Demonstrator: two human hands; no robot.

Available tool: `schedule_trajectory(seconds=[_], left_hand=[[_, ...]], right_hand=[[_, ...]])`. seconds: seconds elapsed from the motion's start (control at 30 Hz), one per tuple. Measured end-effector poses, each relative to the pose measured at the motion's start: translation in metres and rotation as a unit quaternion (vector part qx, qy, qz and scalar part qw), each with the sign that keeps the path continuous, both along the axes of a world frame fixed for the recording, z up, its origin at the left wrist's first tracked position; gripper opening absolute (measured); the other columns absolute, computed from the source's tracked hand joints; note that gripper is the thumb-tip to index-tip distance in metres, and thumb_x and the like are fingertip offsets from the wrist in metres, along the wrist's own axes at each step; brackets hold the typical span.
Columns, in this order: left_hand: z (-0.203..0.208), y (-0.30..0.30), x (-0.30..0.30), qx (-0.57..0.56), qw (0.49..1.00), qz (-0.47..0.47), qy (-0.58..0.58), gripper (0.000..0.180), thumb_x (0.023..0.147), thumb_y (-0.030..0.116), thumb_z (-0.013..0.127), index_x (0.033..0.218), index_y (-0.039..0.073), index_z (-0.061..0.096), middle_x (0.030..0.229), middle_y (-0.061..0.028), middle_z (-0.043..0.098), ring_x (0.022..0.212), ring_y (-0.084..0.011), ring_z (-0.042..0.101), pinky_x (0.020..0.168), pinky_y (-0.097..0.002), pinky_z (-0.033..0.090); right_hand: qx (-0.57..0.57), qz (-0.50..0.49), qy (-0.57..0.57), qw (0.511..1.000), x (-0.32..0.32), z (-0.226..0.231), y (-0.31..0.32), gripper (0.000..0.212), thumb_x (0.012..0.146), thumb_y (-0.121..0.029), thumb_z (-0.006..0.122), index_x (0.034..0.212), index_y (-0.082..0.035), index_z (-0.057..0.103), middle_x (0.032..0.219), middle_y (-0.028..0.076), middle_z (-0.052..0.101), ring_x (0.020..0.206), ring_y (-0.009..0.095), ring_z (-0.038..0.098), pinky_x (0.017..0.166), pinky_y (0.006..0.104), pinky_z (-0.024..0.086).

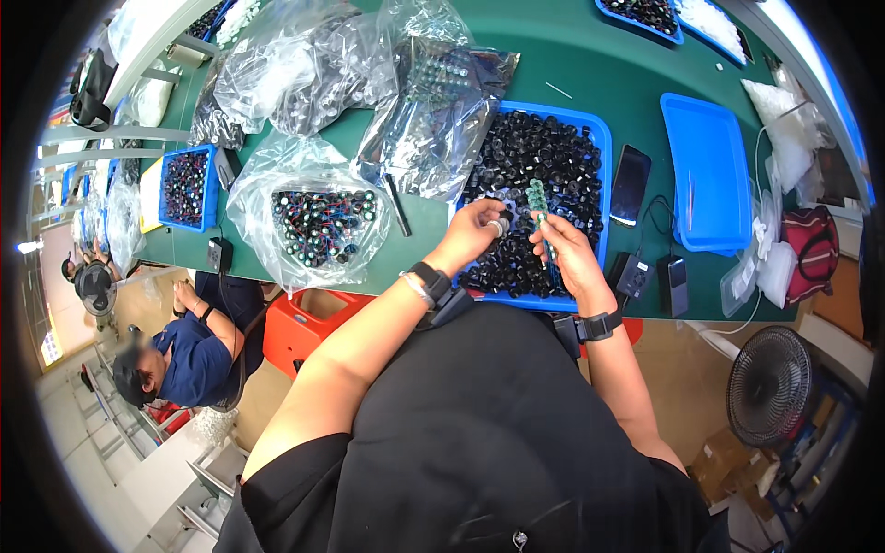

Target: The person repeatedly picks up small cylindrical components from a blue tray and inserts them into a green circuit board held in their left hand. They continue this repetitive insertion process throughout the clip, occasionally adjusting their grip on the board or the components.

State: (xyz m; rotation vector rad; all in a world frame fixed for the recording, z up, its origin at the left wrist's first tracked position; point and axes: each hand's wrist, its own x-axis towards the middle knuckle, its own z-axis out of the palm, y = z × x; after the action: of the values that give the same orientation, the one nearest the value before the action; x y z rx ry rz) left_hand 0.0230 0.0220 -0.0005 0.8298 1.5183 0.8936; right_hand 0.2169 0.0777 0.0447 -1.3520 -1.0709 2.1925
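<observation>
Right hand [567, 251] over the blue tray [606, 166], fingers pinching a green strip [537, 195]; left hand [473, 232] above the tray too, fingers curled, hold unclear; phone [631, 186] right of it.

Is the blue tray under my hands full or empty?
The blue tray looks full: small black parts cover nearly its whole floor.

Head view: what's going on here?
A person's right hand holds a green strip over a blue tray of small black parts. The left hand is beside it, over the same tray, fingertips close together; what they hold is unclear. Left of the tray, a clear plastic bag holds wired parts. A phone lies to its right.
</observation>
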Motion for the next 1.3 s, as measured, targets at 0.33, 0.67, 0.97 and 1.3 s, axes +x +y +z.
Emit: schedule_trajectory(seconds=[0.33, 0.67, 0.97, 1.3], left_hand=[[0.08, -0.001, -0.02, -0.017, 0.973, 0.024, -0.231, 0.024, 0.083, 0.006, 0.066, 0.103, -0.002, 0.055, 0.091, -0.0102, 0.064, 0.084, -0.0157, 0.064, 0.078, -0.0273, 0.052], [0.09, -0.011, -0.035, 0.019, 0.974, 0.03, -0.223, 0.014, 0.084, 0.003, 0.064, 0.095, 0.001, 0.057, 0.09, -0.0083, 0.064, 0.087, -0.0146, 0.062, 0.08, -0.0263, 0.049], [0.091, -0.013, -0.028, 0.072, 0.974, 0.048, -0.209, 0.018, 0.084, 0.002, 0.063, 0.098, 0.002, 0.052, 0.092, -0.0074, 0.063, 0.088, -0.0143, 0.062, 0.082, -0.0276, 0.048], [0.105, -0.008, -0.028, 0.036, 0.959, 0.076, -0.269, 0.015, 0.086, 0.006, 0.063, 0.099, 0.003, 0.055, 0.092, -0.0051, 0.061, 0.088, -0.0142, 0.061, 0.084, -0.0291, 0.05]], right_hand=[[-0.003, 0.067, 0.102, 0.993, -0.034, 0.02, 0.002, 0.019, 0.095, -0.021, 0.051, 0.104, -0.005, 0.057, 0.082, 0.001, 0.059, 0.068, 0.006, 0.053, 0.058, 0.0192, 0.041], [0.058, 0.092, 0.098, 0.989, -0.044, 0.037, 0.004, 0.019, 0.093, -0.021, 0.055, 0.103, -0.005, 0.059, 0.081, 0.002, 0.062, 0.068, 0.006, 0.054, 0.058, 0.0187, 0.039], [0.027, 0.103, 0.115, 0.988, -0.04, 0.036, 0.007, 0.02, 0.092, -0.022, 0.056, 0.103, -0.005, 0.06, 0.084, 0.001, 0.062, 0.069, 0.006, 0.054, 0.059, 0.0184, 0.039], [0.053, 0.104, 0.093, 0.989, -0.036, 0.041, 0.011, 0.022, 0.091, -0.023, 0.058, 0.103, -0.005, 0.061, 0.085, 0.001, 0.062, 0.069, 0.005, 0.053, 0.058, 0.018, 0.038]])
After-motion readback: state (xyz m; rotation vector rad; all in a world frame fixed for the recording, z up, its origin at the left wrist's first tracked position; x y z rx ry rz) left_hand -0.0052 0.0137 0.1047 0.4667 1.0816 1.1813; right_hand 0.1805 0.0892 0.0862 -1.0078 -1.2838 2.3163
